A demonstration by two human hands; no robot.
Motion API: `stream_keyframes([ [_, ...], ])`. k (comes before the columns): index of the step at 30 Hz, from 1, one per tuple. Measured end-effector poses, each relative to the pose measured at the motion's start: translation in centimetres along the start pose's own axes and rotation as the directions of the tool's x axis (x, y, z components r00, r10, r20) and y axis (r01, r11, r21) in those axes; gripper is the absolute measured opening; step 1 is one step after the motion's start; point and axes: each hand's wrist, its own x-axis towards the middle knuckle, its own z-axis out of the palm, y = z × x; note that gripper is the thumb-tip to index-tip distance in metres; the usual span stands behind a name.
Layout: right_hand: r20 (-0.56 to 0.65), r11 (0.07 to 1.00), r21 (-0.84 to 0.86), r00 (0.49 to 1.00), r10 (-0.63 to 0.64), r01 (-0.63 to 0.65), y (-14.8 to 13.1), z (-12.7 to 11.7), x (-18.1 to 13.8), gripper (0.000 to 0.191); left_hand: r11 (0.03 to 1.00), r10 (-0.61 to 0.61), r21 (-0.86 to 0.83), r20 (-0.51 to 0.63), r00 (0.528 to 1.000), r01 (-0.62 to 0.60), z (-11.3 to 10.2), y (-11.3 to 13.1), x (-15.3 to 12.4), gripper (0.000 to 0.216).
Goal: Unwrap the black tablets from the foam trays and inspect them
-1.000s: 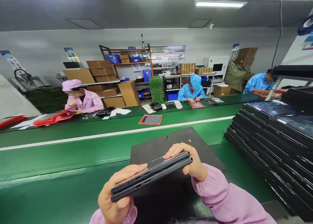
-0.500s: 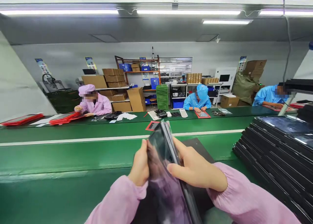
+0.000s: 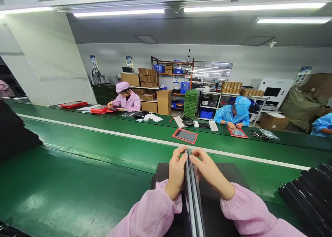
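Two thin dark screen panels [image 3: 192,195] stand on edge between my hands, pressed close together, their narrow grey edges turned up towards me. My left hand [image 3: 177,169] grips their left side near the far end, thumb by the top edge. From the right, my right hand [image 3: 206,166] pinches the same far end with thumb and fingers. Clear film seems to show beside the right panel. Beneath lies a flat black board or pad [image 3: 223,174] on the green bench; whether the panels touch it I cannot tell.
Stacks of black panels rise at the right [image 3: 311,195] and left [image 3: 15,130]. Across the green belt [image 3: 103,136], a panel on a red sheet [image 3: 185,135] lies ahead. Co-workers in pink [image 3: 127,100] and blue [image 3: 232,112] sit along the far side.
The panels have swung from a tilt, glossy face showing, to upright with edges towards me. Both hands have come together at the far end. The view has turned left.
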Motion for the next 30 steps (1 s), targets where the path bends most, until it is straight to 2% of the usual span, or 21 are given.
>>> stream_keyframes([
  [2,0.017,0.992,0.121,0.999,0.027,-0.029,-0.1,0.1,0.6,0.033,0.990,-0.119,-0.072,0.043,0.992,0.122,0.0,0.4,0.0,0.028],
  [4,0.084,0.980,0.180,0.994,0.068,-0.082,-0.5,0.1,0.9,0.035,0.974,-0.193,-0.107,0.067,0.979,0.199,0.0,0.9,0.1,0.030],
  [8,0.139,0.961,0.230,0.982,0.126,-0.156,-0.9,0.1,1.2,0.031,0.970,-0.226,-0.074,0.061,0.972,0.231,0.1,2.1,0.3,0.028],
  [12,0.160,0.961,0.240,0.982,0.100,-0.137,-0.6,0.2,1.1,0.034,0.954,-0.285,-0.073,0.088,0.955,0.291,0.1,2.7,0.3,0.023],
  [20,0.168,0.963,0.244,0.983,0.077,-0.117,-0.8,0.1,1.1,0.032,0.941,-0.305,-0.114,0.120,0.945,0.318,0.2,3.0,-0.1,0.025],
  [30,0.154,0.965,0.238,0.985,0.076,-0.111,-0.9,0.1,0.8,0.029,0.960,-0.257,-0.081,0.134,0.957,0.269,0.1,2.8,0.1,0.024],
])
